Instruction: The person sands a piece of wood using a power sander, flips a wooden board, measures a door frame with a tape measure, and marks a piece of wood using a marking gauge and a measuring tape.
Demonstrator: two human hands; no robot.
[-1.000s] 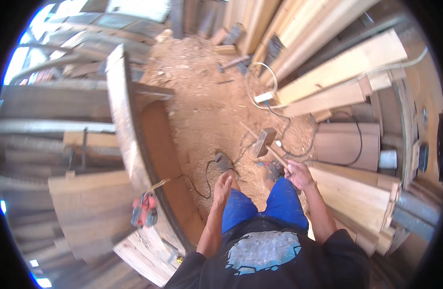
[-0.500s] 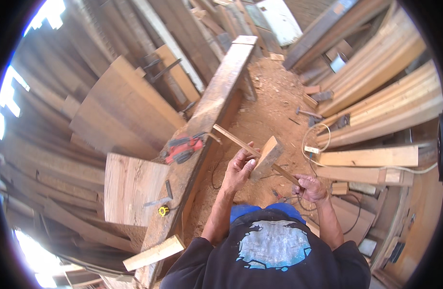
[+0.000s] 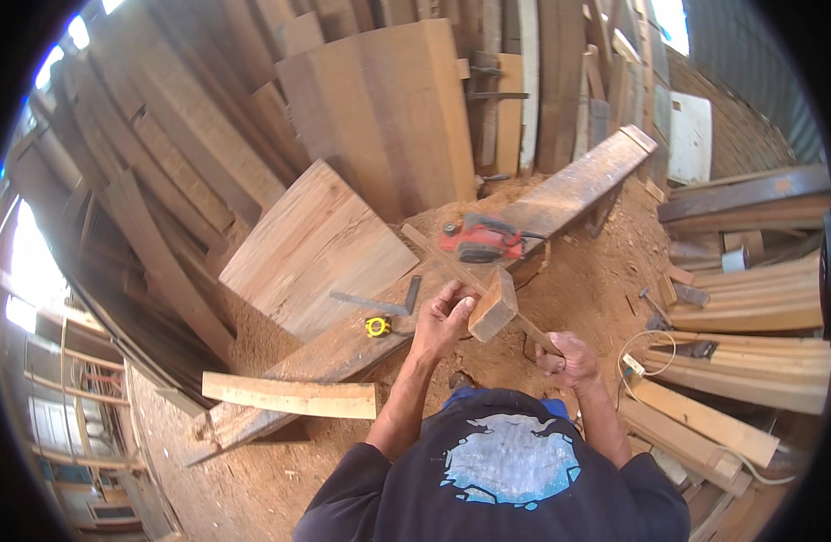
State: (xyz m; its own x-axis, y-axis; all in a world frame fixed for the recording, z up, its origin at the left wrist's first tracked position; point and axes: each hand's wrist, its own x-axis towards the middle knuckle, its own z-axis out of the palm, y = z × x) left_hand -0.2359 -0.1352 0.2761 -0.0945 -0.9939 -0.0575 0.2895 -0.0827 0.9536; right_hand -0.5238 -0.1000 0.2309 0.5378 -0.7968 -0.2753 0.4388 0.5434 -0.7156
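Note:
Between my hands is a wooden marking gauge (image 3: 494, 312), a thick block with a long thin stick through it, tilted over the edge of the narrow bench. My left hand (image 3: 443, 321) is closed around the stick beside the block, thumb up against the block. My right hand (image 3: 569, 359) grips the stick's lower right end. On the bench, past my left hand, lie a yellow tape measure (image 3: 378, 327), a try square (image 3: 410, 295) and a red electric planer (image 3: 484, 240).
The long wooden bench (image 3: 569, 194) runs from lower left to upper right. A short pale board (image 3: 289, 395) lies across its near end. Wide panels (image 3: 379, 117) and a grained board (image 3: 321, 253) lean behind it. Stacked planks (image 3: 750, 294) and a white cable (image 3: 673, 348) are at right.
My view has turned left, so the bench and panels appear farther right and rotated. Both hands keep hold of the marking gauge, and its block now shows more of its end face.

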